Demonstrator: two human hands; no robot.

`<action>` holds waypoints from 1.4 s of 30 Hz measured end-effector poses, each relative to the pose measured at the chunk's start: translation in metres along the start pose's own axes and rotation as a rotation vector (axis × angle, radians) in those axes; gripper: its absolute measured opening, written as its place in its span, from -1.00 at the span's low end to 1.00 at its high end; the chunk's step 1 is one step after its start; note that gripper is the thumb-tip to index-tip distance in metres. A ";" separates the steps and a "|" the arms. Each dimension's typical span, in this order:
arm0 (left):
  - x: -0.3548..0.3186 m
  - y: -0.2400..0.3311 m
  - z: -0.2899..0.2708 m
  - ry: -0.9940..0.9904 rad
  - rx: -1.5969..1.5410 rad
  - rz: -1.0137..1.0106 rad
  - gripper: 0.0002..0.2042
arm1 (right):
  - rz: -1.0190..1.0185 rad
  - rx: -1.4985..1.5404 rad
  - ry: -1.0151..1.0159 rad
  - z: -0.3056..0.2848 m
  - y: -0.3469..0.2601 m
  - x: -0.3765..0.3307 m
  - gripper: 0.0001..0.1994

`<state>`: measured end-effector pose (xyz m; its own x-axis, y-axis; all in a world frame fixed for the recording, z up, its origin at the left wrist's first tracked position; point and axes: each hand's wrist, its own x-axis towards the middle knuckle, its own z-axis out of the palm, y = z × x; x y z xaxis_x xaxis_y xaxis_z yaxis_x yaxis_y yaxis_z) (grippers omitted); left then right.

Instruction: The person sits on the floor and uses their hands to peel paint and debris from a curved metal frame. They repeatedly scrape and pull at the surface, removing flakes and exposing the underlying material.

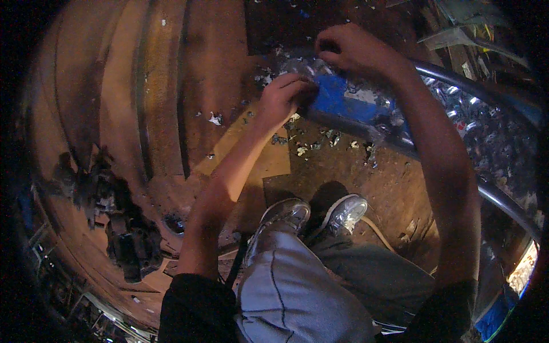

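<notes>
My left hand (284,98) is closed, its fingers curled down at the near left end of a long metal-framed tray (394,139). Its fingertips are in shadow, and whatever they hold is hidden. Farther off and to the right, my right hand (355,48) is curled above the far side of the same end, thumb and forefinger bent toward each other. I cannot make out anything between them. A blue sheet or panel (334,102) lies in the tray beside my left hand, with a pale patch (361,94) on it. Small shiny scraps (326,68) lie between the hands.
Many silvery pieces (457,108) fill the tray toward the right. A flat piece of cardboard (260,151) lies on the brown floor among scattered flakes (302,150). At the lower left stands a dark, greasy machine part (128,228). My shoes (346,212) are below the tray.
</notes>
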<state>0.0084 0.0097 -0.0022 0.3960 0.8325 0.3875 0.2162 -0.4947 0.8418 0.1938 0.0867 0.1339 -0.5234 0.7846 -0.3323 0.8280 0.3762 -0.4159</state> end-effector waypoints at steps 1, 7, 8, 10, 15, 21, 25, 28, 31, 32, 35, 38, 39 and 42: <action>0.001 -0.003 -0.001 -0.024 0.019 0.020 -0.64 | -0.004 -0.018 -0.002 0.000 0.000 0.000 -0.79; 0.005 -0.004 0.000 -0.075 0.283 0.135 -0.59 | -0.005 -0.008 -0.005 -0.001 -0.002 -0.003 -0.80; 0.006 -0.004 0.000 -0.119 0.320 0.132 -0.57 | 0.006 0.005 -0.012 -0.001 -0.002 -0.003 -0.80; 0.007 -0.005 0.000 -0.169 0.393 0.149 -0.56 | 0.041 0.029 -0.035 -0.002 -0.002 -0.002 -0.80; 0.011 -0.005 0.005 -0.153 0.450 0.197 -0.60 | -0.001 -0.005 0.000 -0.001 -0.004 -0.002 -0.81; 0.021 -0.008 0.008 -0.254 0.425 0.012 -0.65 | 0.027 0.036 -0.017 -0.002 -0.003 -0.001 -0.81; 0.018 -0.007 0.013 -0.216 0.399 -0.070 -0.67 | -0.028 0.035 0.016 -0.003 -0.004 -0.001 -0.81; 0.027 -0.008 0.014 -0.123 0.120 -0.161 -0.71 | 0.027 0.072 -0.003 -0.004 -0.004 -0.003 -0.80; 0.037 -0.007 0.006 0.078 -0.240 -0.228 -0.78 | 0.052 0.072 0.004 -0.003 -0.003 -0.005 -0.79; 0.027 -0.002 -0.004 0.143 -0.089 -0.212 -0.80 | 0.033 0.079 0.021 -0.003 -0.002 -0.004 -0.79; 0.002 0.017 -0.012 0.147 0.054 -0.231 -0.74 | 0.005 -0.023 0.045 0.000 -0.003 0.000 -0.78; -0.007 0.025 -0.002 0.123 0.087 -0.199 -0.64 | 0.028 0.077 0.003 -0.001 -0.002 -0.003 -0.78; -0.004 0.022 0.001 0.122 0.038 -0.221 -0.65 | 0.041 0.032 -0.004 -0.001 -0.001 -0.003 -0.78; 0.007 0.011 0.008 0.087 -0.031 -0.196 -0.71 | -0.005 -0.014 0.009 -0.001 0.000 -0.002 -0.78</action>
<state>0.0209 0.0083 0.0067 0.2699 0.9311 0.2454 0.2533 -0.3146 0.9148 0.1948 0.0855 0.1357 -0.5254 0.7874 -0.3224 0.8283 0.3865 -0.4057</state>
